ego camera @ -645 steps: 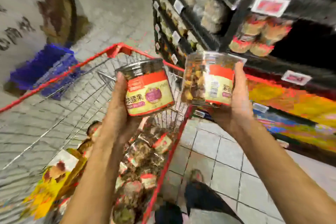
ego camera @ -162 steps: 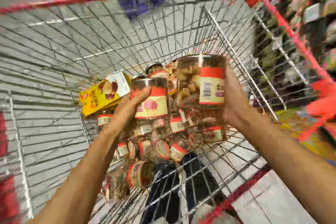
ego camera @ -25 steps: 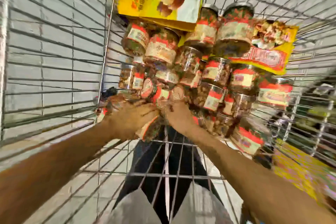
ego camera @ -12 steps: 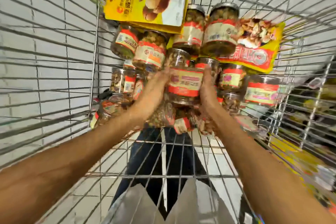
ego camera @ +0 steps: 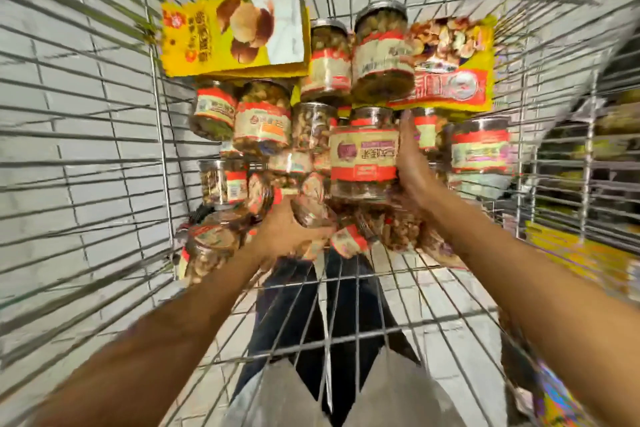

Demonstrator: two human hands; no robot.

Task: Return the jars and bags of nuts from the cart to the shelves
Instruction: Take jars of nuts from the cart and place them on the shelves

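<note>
Right fingers: the right hand (ego camera: 412, 166) has its fingers (ego camera: 406, 135) stretched up the right side of the labelled jar (ego camera: 363, 152), touching it. The thumb is hidden, so whether it grips cannot be told.
Left fingers: the left hand (ego camera: 285, 230) curls round a lying jar (ego camera: 311, 213) low in the pile. Blur smears the contact.
Task things: other jars (ego camera: 263, 121) crowd left of, beyond and right of both hands. A yellow bag (ego camera: 221, 35) lies beyond the left fingers. A red-banded bag (ego camera: 450, 76) lies beyond the right fingers, partly under jars.
Hard to read: labels are smeared, and the jars beneath the wrists merge into blur.
Shelves: the shelves (ego camera: 609, 121) show as a dark blurred strip well right of the right fingers, cut by the frame.
Edges: the cart (ego camera: 162, 149) has wire walls close left of the left fingers and beyond the bags.
Open room: bare wire floor nearer than both hands, under the forearms.
</note>
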